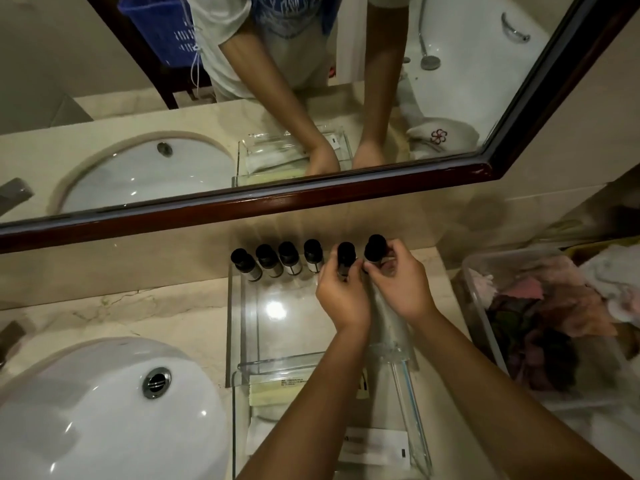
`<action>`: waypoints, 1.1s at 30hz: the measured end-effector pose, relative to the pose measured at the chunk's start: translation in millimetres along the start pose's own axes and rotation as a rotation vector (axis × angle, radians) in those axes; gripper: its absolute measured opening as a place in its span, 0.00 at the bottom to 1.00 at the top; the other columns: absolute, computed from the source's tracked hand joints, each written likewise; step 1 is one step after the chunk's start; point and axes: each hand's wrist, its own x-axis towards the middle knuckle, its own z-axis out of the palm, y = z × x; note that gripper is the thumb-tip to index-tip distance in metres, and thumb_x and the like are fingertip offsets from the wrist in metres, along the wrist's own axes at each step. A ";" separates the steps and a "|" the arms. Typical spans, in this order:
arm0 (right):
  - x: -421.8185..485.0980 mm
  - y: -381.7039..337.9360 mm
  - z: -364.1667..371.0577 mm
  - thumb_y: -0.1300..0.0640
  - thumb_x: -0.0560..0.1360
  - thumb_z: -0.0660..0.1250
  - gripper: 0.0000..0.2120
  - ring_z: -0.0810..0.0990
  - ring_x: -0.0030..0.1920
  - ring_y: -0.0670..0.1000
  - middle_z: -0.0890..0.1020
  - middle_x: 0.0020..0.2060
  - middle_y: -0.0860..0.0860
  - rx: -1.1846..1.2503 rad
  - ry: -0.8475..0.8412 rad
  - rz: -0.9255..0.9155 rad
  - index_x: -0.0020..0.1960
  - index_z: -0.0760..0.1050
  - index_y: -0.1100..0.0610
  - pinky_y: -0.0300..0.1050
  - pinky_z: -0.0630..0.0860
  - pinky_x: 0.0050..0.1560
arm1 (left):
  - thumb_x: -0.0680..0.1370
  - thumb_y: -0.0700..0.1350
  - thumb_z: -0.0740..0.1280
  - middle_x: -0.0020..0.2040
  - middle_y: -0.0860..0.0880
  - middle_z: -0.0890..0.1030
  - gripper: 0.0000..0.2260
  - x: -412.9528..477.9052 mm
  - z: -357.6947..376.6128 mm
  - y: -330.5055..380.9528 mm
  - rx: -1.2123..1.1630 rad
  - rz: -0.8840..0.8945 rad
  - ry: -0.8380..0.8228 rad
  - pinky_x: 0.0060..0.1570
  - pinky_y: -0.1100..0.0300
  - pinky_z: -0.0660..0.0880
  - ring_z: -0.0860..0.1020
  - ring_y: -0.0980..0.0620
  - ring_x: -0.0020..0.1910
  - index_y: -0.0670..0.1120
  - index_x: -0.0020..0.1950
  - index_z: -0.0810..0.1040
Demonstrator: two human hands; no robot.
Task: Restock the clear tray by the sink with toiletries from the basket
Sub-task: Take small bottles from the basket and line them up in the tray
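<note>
By the clear tray's [239,317] twelve o'clock rim, I judge restocking midway.
My left hand [341,296] grips the fifth bottle [345,252], my right hand [398,289] the sixth bottle [375,247]; four bottles [289,263] stand placed.

Person, head view: arms seen directly, torso only as a reflection.

Left hand [341,299] and right hand [398,289] are bare, and so are the left forearm [311,393] and right forearm [502,375] down to the frame's bottom edge. The mirror [311,199] shows a pale grey-white short-sleeved T-shirt [221,64] of loose cut. Its left sleeve [221,26] is wide and ends above the elbow. The chest carries a blue print [287,15] with fine white line work, cropped by the top edge and illegible. A thin white cord [196,64] hangs along the shirt's side; whether it is attached to the garment cannot be told.
</note>
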 end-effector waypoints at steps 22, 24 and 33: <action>12.7 4.3 4.9 0.59 0.74 0.69 0.18 0.77 0.58 0.52 0.80 0.57 0.54 -0.135 -0.014 -0.094 0.63 0.71 0.58 0.43 0.73 0.58 | 0.79 0.37 0.60 0.69 0.55 0.69 0.23 -36.4 -9.3 -19.2 0.199 0.166 -0.085 0.62 0.75 0.64 0.66 0.64 0.65 0.47 0.74 0.63; 8.9 4.4 6.5 0.59 0.73 0.69 0.22 0.74 0.62 0.54 0.77 0.60 0.54 -0.142 0.006 -0.079 0.66 0.69 0.57 0.49 0.71 0.63 | 0.79 0.38 0.62 0.65 0.55 0.72 0.21 -39.4 -17.5 -16.7 0.185 0.149 -0.099 0.58 0.77 0.65 0.68 0.64 0.62 0.46 0.71 0.67; 11.5 -6.9 -6.2 0.62 0.71 0.70 0.29 0.68 0.67 0.54 0.73 0.65 0.51 -0.167 -0.019 -0.040 0.69 0.64 0.54 0.50 0.67 0.67 | 0.68 0.47 0.73 0.47 0.47 0.78 0.14 13.8 -74.1 29.1 0.835 0.916 -0.024 0.42 0.61 0.69 0.74 0.49 0.48 0.45 0.51 0.78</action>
